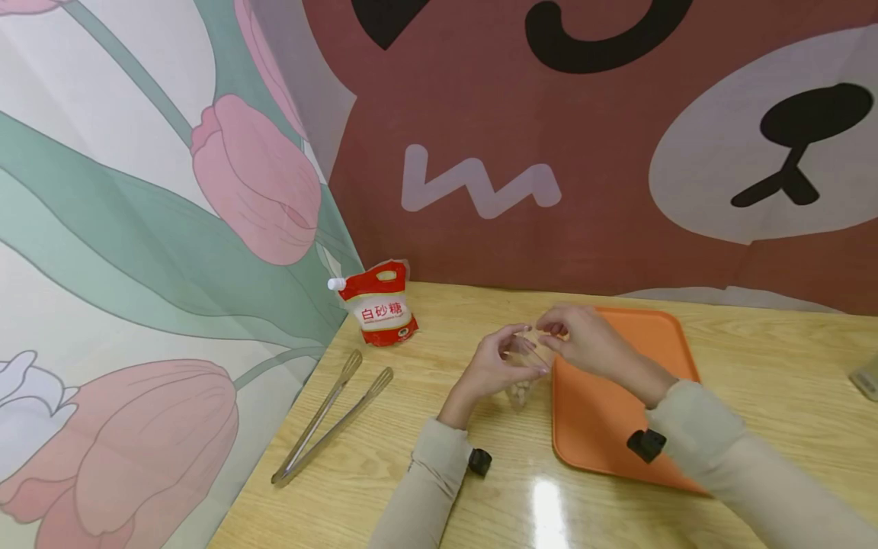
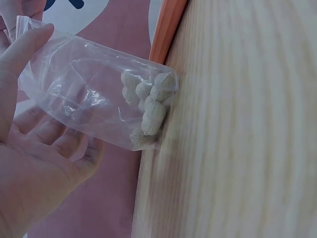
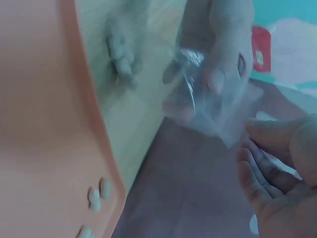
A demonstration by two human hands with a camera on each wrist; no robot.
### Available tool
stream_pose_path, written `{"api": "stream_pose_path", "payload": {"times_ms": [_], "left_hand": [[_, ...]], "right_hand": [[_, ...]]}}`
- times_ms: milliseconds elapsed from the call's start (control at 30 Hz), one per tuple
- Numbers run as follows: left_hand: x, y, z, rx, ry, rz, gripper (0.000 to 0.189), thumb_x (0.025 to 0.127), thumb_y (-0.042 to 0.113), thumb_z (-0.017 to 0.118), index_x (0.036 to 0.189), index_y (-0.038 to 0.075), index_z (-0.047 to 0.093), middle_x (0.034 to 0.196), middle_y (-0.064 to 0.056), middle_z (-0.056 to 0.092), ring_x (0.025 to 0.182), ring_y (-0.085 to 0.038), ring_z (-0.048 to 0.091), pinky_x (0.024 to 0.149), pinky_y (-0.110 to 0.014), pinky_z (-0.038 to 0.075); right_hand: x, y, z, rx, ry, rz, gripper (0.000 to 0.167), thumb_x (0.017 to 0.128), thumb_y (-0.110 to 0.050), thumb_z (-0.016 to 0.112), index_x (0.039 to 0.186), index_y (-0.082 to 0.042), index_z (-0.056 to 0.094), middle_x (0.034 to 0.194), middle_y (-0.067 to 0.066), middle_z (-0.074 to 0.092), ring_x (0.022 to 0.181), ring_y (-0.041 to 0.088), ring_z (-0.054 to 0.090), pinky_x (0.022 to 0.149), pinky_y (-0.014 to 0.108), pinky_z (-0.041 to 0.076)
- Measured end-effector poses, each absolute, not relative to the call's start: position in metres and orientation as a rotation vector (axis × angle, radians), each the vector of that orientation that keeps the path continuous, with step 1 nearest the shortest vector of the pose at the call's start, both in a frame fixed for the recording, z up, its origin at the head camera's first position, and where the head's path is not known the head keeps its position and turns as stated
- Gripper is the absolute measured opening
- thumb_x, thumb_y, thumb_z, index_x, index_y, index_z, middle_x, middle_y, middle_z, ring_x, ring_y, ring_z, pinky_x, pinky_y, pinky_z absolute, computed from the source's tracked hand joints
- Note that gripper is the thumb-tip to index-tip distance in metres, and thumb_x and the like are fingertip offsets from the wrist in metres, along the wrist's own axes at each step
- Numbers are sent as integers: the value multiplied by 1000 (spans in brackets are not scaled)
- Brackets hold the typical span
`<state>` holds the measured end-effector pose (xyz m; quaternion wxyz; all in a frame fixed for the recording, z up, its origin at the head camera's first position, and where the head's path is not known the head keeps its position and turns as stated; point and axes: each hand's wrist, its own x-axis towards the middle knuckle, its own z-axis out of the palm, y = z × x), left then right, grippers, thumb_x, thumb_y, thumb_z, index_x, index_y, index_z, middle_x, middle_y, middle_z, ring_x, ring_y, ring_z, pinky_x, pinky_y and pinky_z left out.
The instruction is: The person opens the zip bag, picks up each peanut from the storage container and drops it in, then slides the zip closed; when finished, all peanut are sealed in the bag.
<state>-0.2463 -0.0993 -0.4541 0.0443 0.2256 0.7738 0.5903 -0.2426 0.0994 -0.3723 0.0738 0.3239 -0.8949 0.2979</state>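
The person's left hand (image 1: 492, 364) holds a clear plastic bag (image 2: 94, 87) by its upper part, thumb across the near face and fingers behind, clamped on the film. Unshelled peanuts (image 2: 153, 116) lie gathered at the bag's lower end. The bag hangs tilted over the table (image 1: 768, 366), just beside the left edge of the orange tray (image 1: 597, 431); whether its bottom touches the tabletop cannot be told.

The right hand (image 1: 583, 339) is at the mouth of the bag, thumb and fingertips bent toward each other. Whether they pinch the film between them cannot be told. Its wrist is above the tray. Loose peanuts (image 3: 94, 198) lie on the tray near one corner, as seen from the right wrist.

To the left, metal tongs (image 1: 334, 429) lie on the table with arms spread. Beyond them, a red-and-white sugar pouch (image 1: 384, 319) with a white cap stands upright near the wall cloth (image 1: 480, 252). An object (image 1: 867, 379) at the far right is cut off by the frame.
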Motion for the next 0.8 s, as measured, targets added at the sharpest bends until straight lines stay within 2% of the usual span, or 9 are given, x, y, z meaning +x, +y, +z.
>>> {"api": "stream_pose_path", "payload": {"times_ms": [233, 400, 533, 667, 800], "left_hand": [[-247, -100, -454, 683, 2343, 1830, 68, 80, 10, 85, 141, 16, 55, 101, 3, 65, 99, -10, 62, 80, -29, 55], [-247, -101, -456, 687, 2347, 1828, 68, 80, 9, 84, 141, 15, 55, 101, 3, 66, 99, -10, 61, 81, -31, 55], [-246, -102, -457, 710, 2345, 1829, 68, 81, 9, 84, 142, 15, 54, 101, 2, 65, 100, -10, 61, 82, -35, 55], [-246, -102, -457, 715, 2335, 1835, 69, 81, 9, 84, 143, 19, 53, 101, 2, 65, 100, -10, 62, 83, -35, 55], [-246, -101, -456, 710, 2344, 1826, 69, 82, 10, 83, 143, 14, 52, 103, 2, 65, 100, -9, 61, 81, -31, 54]], "right_hand": [[-267, 133, -374, 812, -2737, 882, 16, 90, -5, 73, 104, 3, 73, 92, 11, 67, 80, 25, 63, 71, 45, 54], [-290, 163, -399, 706, -2865, 905, 22, 93, -6, 69, 107, 10, 69, 94, 18, 68, 80, 29, 64, 68, 45, 54], [-303, 179, -424, 645, -2975, 873, 25, 94, -5, 67, 109, 14, 67, 97, 22, 68, 86, 35, 65, 70, 47, 55], [-309, 187, -444, 598, -3024, 870, 19, 94, -4, 66, 105, 11, 69, 97, 20, 69, 86, 34, 65, 70, 46, 55], [-311, 189, -454, 625, -3011, 832, 13, 92, -1, 66, 99, 8, 71, 95, 19, 70, 84, 34, 66, 70, 48, 54]]}}
